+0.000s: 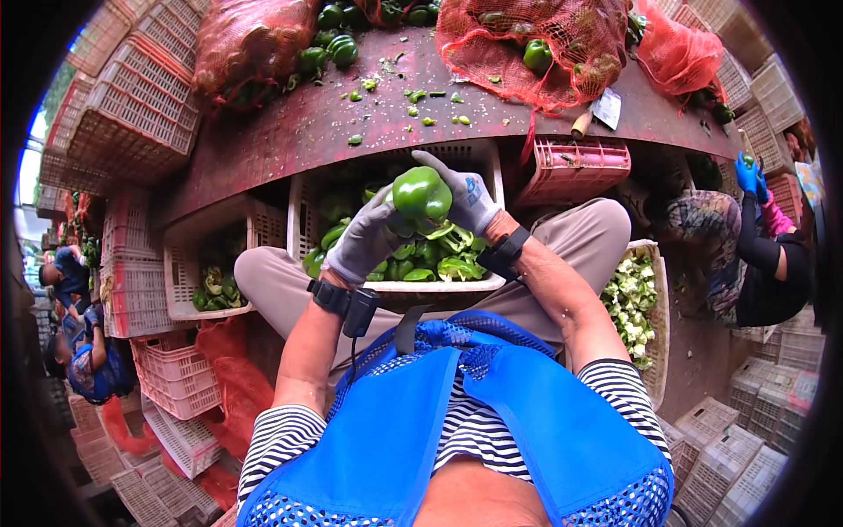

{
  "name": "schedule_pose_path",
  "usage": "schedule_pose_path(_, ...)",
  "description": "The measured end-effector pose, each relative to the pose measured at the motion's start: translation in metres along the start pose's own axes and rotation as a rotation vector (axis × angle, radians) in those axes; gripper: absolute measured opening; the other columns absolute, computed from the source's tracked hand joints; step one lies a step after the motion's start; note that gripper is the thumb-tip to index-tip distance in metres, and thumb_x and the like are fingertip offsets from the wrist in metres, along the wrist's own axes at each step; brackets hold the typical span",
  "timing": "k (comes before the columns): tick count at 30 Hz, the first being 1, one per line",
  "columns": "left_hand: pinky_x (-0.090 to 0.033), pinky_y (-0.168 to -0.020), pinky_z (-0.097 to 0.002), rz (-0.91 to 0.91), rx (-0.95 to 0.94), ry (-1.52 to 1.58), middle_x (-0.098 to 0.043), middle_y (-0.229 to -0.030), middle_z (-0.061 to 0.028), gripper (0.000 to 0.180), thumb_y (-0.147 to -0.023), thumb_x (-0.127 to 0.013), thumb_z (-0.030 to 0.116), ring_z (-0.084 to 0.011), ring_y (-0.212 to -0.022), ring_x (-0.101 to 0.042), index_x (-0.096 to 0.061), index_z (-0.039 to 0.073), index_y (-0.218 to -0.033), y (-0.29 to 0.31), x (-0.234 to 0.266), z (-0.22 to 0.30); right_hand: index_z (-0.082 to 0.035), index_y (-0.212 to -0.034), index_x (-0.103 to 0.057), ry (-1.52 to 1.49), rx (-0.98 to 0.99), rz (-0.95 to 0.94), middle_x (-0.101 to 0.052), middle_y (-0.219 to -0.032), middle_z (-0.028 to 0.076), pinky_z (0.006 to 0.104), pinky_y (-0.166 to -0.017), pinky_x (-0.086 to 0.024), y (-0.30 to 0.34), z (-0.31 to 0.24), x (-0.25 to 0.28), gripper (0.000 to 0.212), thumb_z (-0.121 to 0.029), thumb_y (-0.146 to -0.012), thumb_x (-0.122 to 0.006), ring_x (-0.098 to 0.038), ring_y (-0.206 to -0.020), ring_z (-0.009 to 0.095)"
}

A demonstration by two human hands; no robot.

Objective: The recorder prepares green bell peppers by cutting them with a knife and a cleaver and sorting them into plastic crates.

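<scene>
A whole green bell pepper (pixel 421 195) is held up between my two gloved hands, above a white plastic crate (pixel 439 285). My left hand (pixel 367 239), in a grey glove, closes on the pepper's lower left side. On its right side my right hand (pixel 467 195), also gloved in grey, presses against it, one finger reaching over the top. Below them, the crate holds green pepper pieces (pixel 426 258), several cut open. Whatever the palms cover is hidden.
Ahead is a dark red table (pixel 378 97) with scraps, mesh sacks of peppers (pixel 536 53) and a wooden handle (pixel 581 123). A crate of pale green-white pieces (pixel 634 303) stands at my right, another of pepper pieces (pixel 215 290) at left. A blue-gloved co-worker (pixel 764 255) sits right.
</scene>
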State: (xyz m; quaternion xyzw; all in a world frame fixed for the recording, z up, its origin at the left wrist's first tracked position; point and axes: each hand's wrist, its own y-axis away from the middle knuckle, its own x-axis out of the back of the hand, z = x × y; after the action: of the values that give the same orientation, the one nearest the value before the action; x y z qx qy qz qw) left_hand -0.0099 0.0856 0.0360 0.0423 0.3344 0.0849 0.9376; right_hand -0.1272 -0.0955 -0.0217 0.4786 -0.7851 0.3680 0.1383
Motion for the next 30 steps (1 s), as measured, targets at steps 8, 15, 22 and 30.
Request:
schedule_pose_path(8, -0.049, -0.100, -0.0431, 0.058, 0.110, 0.237, -0.053, -0.138, -0.0080, 0.055, -0.093, -0.061, 0.031, -0.0243, -0.122, -0.056, -0.045, 0.010, -0.141, 0.000, 0.050, -0.031, -0.028, -0.150, -0.037, -0.696, -0.450, -0.239, -0.063, -0.094, -0.002, 0.0247, -0.064, -0.047, 0.007, 0.010, -0.022, 0.066, -0.005, -0.091, -0.057, -0.050, -0.071, 0.007)
schedule_pose_path(15, -0.050, -0.096, -0.0486, 0.211, 0.162, 0.636, -0.057, -0.131, -0.0139, 0.046, -0.091, -0.061, 0.028, -0.0325, -0.119, -0.055, -0.052, 0.009, -0.132, 0.002, 0.067, -0.042, -0.027, -0.153, -0.021, 0.224, -0.400, -0.367, -0.070, -0.091, 0.018, 0.0432, -0.069, -0.052, 0.013, -0.005, -0.011, 0.075, -0.010, -0.088, -0.054, -0.068, -0.075, 0.032)
schedule_pose_path(22, -0.055, -0.083, -0.0371, 0.367, -0.092, -0.001, -0.062, -0.123, -0.0102, 0.047, -0.092, -0.062, 0.032, -0.0210, -0.104, -0.064, -0.050, 0.010, -0.132, -0.004, 0.056, 0.006, -0.019, -0.149, -0.032, 0.070, -0.467, -0.266, -0.069, -0.096, 0.019, 0.0428, -0.082, -0.052, 0.015, -0.020, 0.045, 0.075, -0.031, -0.084, -0.068, -0.067, -0.091, 0.037)
schedule_pose_path(30, -0.049, -0.084, -0.0330, 0.291, -0.006, -0.164, -0.056, -0.122, -0.0030, 0.057, -0.091, -0.065, 0.035, -0.0151, -0.106, -0.058, -0.042, 0.012, -0.138, -0.004, 0.049, -0.020, -0.027, -0.150, -0.029, 0.203, -0.164, -0.350, -0.063, -0.103, 0.018, 0.0442, -0.073, -0.054, -0.008, -0.044, 0.023, 0.082, -0.035, -0.080, -0.072, -0.066, -0.087, 0.037)
